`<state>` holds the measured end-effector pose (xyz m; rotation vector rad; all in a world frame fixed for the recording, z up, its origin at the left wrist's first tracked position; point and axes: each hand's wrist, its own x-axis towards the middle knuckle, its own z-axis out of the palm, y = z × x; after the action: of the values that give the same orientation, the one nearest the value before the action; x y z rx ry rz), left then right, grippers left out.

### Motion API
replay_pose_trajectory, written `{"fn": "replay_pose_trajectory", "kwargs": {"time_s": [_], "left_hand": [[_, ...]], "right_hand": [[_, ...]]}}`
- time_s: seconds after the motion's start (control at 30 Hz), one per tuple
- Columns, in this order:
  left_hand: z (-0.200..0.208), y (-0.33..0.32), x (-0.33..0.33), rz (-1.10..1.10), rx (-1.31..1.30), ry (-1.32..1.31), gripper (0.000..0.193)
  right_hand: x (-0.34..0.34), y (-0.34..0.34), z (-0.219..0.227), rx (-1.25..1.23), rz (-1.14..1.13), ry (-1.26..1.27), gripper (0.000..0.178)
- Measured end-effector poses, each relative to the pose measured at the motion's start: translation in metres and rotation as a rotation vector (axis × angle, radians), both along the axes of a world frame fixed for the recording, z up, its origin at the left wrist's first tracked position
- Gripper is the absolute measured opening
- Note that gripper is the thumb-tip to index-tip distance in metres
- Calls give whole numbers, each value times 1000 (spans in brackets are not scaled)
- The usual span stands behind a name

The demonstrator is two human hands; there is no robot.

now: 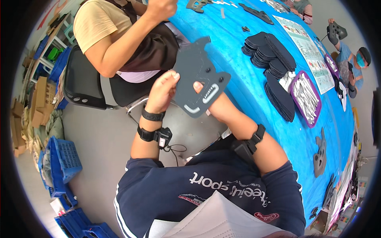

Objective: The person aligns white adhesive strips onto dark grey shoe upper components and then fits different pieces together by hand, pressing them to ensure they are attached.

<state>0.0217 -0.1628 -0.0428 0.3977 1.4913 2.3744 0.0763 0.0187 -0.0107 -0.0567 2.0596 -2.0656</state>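
Both my hands hold a flat, dark grey cut panel [190, 71] with a notched, wavy outline, over the gap between the table and a chair. White strips mark its near end, with a row of small marks inside one of them. Two dark round studs show near its right side. My left hand [163, 89] pinches its left edge, thumb on top. From the right, my right hand [216, 105] grips it, with the thumb over the face near the white strip; its other fingers are hidden behind the panel.
The blue-covered table [246, 91] bears stacks of dark pieces [270, 53], a second dark stack [279, 99], a purple basket [292, 94] of white strips and a printed sheet [305, 47]. A co-worker [99, 35] sits close at the left. Blue crates [68, 154] stand on the floor.
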Motion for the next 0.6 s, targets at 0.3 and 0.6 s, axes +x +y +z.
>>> {"fn": "replay_pose_trajectory", "kwargs": {"time_s": [0.3,0.6], "left_hand": [[-87,11,42,-195,-130,-312,29],[-87,21,41,24,-66,-234,25]], "right_hand": [[66,50,-22,49,160,31,39],[137,114,-15,241,207,-11,32]]}}
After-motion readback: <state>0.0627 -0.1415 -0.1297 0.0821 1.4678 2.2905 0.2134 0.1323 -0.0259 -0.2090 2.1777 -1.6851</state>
